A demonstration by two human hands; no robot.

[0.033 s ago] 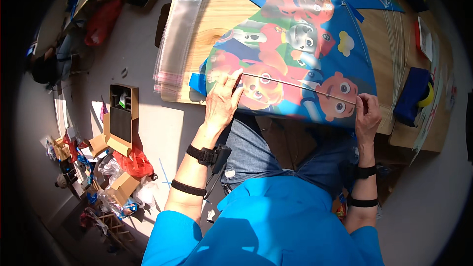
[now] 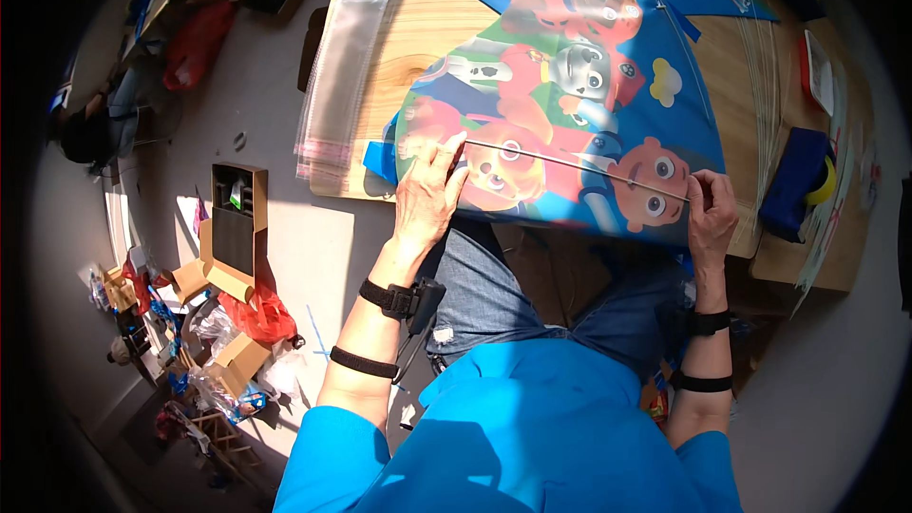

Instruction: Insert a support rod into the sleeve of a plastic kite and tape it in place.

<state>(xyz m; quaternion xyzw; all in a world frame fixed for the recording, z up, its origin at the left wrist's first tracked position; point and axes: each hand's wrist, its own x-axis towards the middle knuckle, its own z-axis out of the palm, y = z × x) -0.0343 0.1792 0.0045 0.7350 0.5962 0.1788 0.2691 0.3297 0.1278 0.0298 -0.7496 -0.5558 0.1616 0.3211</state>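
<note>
A blue kite point(image 2: 665, 119) printed with colourful cartoon characters is spread over the wooden table's near edge. A thin rod point(image 2: 560, 160) slants across its lower part, from my left fingertips to my right hand. My left hand point(image 2: 429, 192) lies on the kite's left corner, fingers stretched out and thumb apart, the index fingertip at the rod's left end. At the right edge, my right hand point(image 2: 711, 214) pinches the rod's other end between thumb and fingers. Past the left hand, a blue fabric tab point(image 2: 381, 161) sticks out.
A stack of clear plastic sleeves point(image 2: 353, 66) lies along the wooden table's point(image 2: 418, 14) left side. To the right are thin rods point(image 2: 760, 76), a blue tape dispenser point(image 2: 796, 185) and a red-rimmed tray point(image 2: 817, 71). An opened carton point(image 2: 237, 228) and red bags point(image 2: 261, 313) occupy the floor at left.
My right hand has shifted slightly to the right and away from me, with the rod's end still pinched. My left hand stays in place.
</note>
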